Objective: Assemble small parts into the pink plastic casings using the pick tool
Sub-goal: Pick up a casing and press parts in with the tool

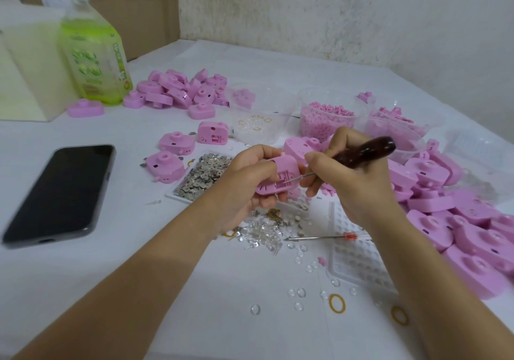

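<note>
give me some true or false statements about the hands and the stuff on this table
1. The left hand holds a pink casing. True.
2. The right hand grips a pick tool with its metal tip at the casing. True.
3. The phone lies to the right of the hands. False: it lies on the left, with its screen dark.
4. The green bottle lies on its side. False: it stands upright at the far left.
5. A red-handled tool lies on the table, in neither hand. True.
</note>
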